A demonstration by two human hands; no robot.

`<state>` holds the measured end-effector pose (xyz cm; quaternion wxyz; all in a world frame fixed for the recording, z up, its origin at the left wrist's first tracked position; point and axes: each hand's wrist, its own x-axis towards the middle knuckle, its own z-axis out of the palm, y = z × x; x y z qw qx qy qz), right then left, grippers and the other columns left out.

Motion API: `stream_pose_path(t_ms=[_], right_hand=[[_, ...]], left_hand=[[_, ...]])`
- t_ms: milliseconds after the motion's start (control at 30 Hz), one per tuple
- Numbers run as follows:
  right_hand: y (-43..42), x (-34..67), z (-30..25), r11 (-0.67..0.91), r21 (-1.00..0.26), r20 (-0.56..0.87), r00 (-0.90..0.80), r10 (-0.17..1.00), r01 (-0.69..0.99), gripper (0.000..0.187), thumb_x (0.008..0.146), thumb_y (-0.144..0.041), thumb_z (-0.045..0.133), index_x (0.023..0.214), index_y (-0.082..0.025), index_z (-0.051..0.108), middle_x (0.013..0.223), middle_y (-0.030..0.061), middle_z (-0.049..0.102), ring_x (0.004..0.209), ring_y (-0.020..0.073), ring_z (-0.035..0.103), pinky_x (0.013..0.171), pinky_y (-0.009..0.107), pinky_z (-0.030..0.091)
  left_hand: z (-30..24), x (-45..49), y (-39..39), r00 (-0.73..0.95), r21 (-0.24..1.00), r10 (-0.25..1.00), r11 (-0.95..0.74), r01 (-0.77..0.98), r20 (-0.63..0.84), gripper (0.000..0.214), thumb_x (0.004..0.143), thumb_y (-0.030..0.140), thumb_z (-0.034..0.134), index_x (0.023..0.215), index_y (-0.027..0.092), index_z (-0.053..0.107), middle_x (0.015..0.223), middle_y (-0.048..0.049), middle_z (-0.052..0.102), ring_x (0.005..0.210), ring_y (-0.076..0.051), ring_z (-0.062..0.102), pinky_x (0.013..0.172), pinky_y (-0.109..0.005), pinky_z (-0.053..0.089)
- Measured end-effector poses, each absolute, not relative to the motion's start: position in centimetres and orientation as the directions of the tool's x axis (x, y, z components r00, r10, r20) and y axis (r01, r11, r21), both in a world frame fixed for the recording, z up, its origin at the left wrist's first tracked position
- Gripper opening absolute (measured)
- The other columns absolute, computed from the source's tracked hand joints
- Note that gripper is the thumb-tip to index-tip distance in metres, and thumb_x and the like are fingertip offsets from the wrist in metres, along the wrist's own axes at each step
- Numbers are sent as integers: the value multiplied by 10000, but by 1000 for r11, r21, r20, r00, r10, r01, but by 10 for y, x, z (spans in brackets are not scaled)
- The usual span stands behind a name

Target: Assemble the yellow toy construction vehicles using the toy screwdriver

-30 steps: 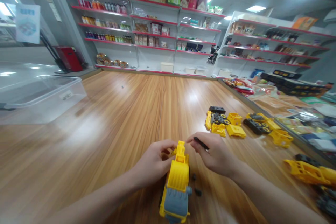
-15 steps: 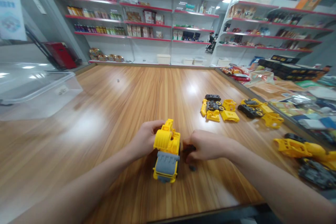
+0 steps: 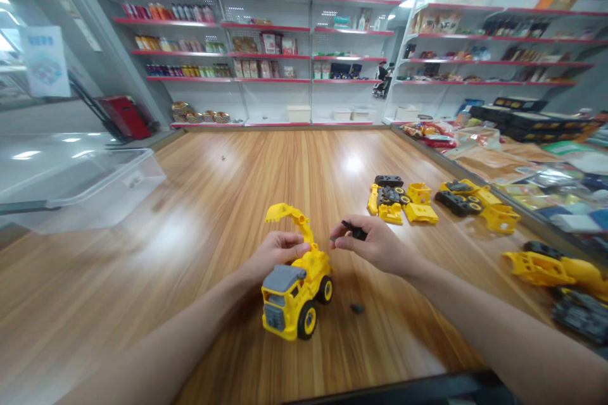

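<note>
Toy truck [image 3: 298,294] turned; rear against left grip [image 3: 273,257].

Forearms bare, coming in from the lower corners, hands converging mid-frame. Left forearm [image 3: 190,323] slants up and right, wrist roughly straight. Left hand [image 3: 273,254] curled in a grip, thumb stretched rightward, fingertips partly hidden. Right forearm [image 3: 468,304] slants up and left. Right hand [image 3: 377,243] in a pinch grip, thumb and index pointing left. Hands apart, near level, right slightly higher.
</note>
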<state>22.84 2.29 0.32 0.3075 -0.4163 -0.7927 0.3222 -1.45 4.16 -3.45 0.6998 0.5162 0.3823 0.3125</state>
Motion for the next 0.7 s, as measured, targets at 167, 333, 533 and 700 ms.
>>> stream_pose_path(t_ms=[167,333,533,700], right_hand=[[16,220,-7,337,-890,205,-391,897,306,200,830,-366,710,876,-171,718,777,24,717,689,138,611,642,245,458],[10,211,-8,274,-940,161,-445,881,204,145,819,-303,717,833,-159,727,732,4,677,673,121,576,633,230,437],[8,207,-6,234,-960,146,-439,887,155,89,801,-242,722,809,-153,721,714,-3,662,662,116,568,628,223,427],[7,205,-10,159,-977,85,-432,898,139,153,817,-307,706,811,-154,708,725,7,660,683,130,569,635,236,431]], left_hand=[[-43,-11,39,531,920,804,377,-109,-266,365,664,435,818,784,100,736,648,-61,687,585,-143,629,578,-234,472],[-41,-6,30,583,895,762,428,-126,-282,353,652,408,836,788,94,750,672,-74,703,609,-141,642,590,-221,470],[-44,-6,29,629,873,726,464,-147,-280,370,631,428,847,767,98,750,655,-65,696,591,-131,624,572,-213,450],[-48,-5,23,653,860,708,482,-169,-268,324,649,383,844,737,95,725,657,-43,675,562,-104,582,543,-200,407]])
